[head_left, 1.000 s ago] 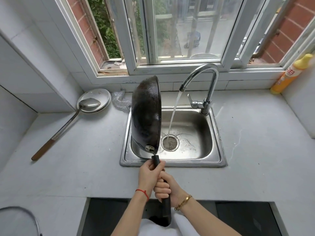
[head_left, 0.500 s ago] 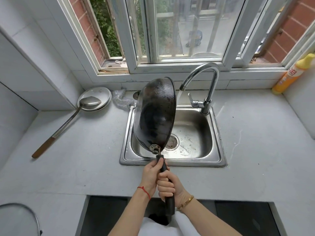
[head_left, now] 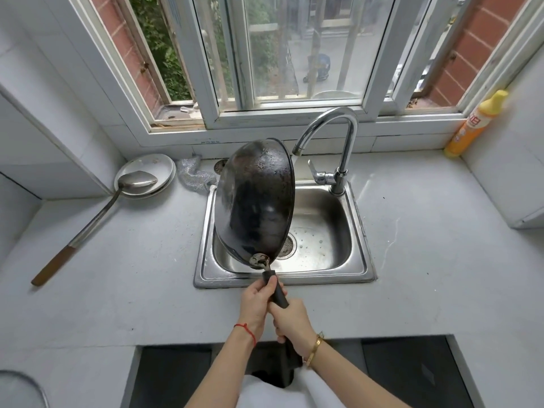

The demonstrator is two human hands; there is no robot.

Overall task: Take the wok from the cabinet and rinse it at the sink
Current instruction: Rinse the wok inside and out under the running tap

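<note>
The black wok (head_left: 255, 201) stands tilted on its side over the steel sink (head_left: 360, 257), its dark underside facing me and its open face turned toward the faucet (head_left: 341, 136). Water leaves the spout and goes behind the wok's rim. Both hands grip the wok's black handle (head_left: 278, 293): my left hand (head_left: 256, 304) nearer the pan, my right hand (head_left: 291, 320) just behind it. The lower end of the handle is hidden by my hands.
A long ladle (head_left: 97, 213) lies on the left counter with its bowl on a round metal lid (head_left: 159, 166). A steel scourer (head_left: 192, 176) sits behind the sink. A yellow bottle (head_left: 475, 125) stands at the far right corner. White window frames rise behind the faucet.
The wok has rolled from edge-on to showing its underside, swinging right under the spout. The water stream, once falling free to the drain, now disappears behind the wok.
</note>
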